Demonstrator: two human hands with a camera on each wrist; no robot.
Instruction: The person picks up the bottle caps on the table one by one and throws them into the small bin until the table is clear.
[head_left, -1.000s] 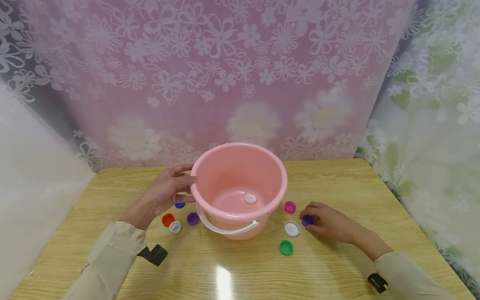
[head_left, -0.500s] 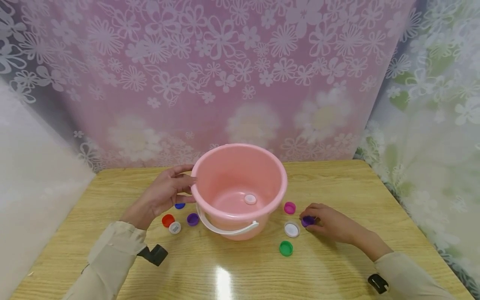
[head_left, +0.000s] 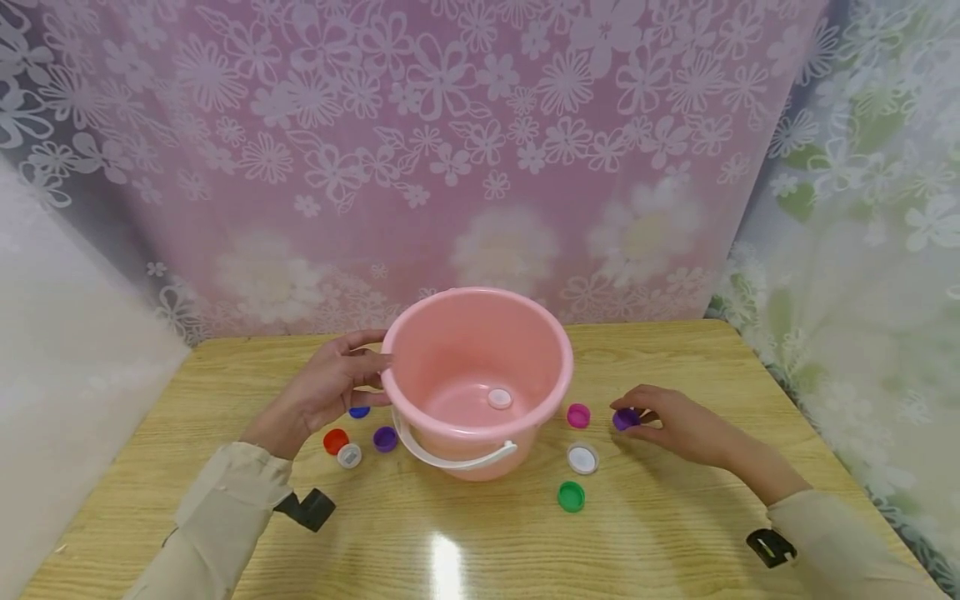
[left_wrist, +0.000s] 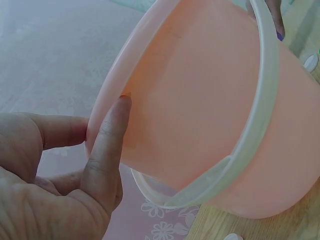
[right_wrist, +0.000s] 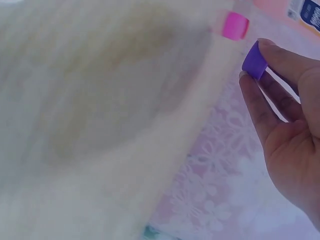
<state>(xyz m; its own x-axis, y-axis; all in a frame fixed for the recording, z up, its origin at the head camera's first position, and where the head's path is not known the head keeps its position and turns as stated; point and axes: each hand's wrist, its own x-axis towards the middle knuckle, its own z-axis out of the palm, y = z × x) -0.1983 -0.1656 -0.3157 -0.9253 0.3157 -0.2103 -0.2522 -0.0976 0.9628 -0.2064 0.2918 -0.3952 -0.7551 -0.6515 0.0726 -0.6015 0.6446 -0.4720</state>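
A pink bucket (head_left: pixel 480 333) with a white handle (head_left: pixel 457 458) stands on the wooden table. My left hand (head_left: pixel 330 383) grips its rim on the left side; in the left wrist view the thumb lies on one face of the rim (left_wrist: pixel 112 80) and fingers on the other. Between thumb and fingertips my right hand (head_left: pixel 678 425) pinches a purple bottle cap (head_left: pixel 625 419), right of the bucket. The right wrist view shows this purple cap (right_wrist: pixel 254 61) held by its edges, with a pink cap (right_wrist: pixel 235 26) beyond. One white cap (head_left: pixel 500 398) lies on the bucket's floor.
Right of the bucket lie a magenta cap (head_left: pixel 578 416), a white cap (head_left: pixel 582 458) and a green cap (head_left: pixel 571 497). At its left are blue (head_left: pixel 359 412), red (head_left: pixel 335 442), white (head_left: pixel 349 456) and purple caps (head_left: pixel 385 439). A floral curtain (head_left: pixel 465 167) hangs behind the table.
My right hand has moved slightly up and to the right in the head view, with the purple cap pinched in it. The left hand and the bucket have stayed in place.
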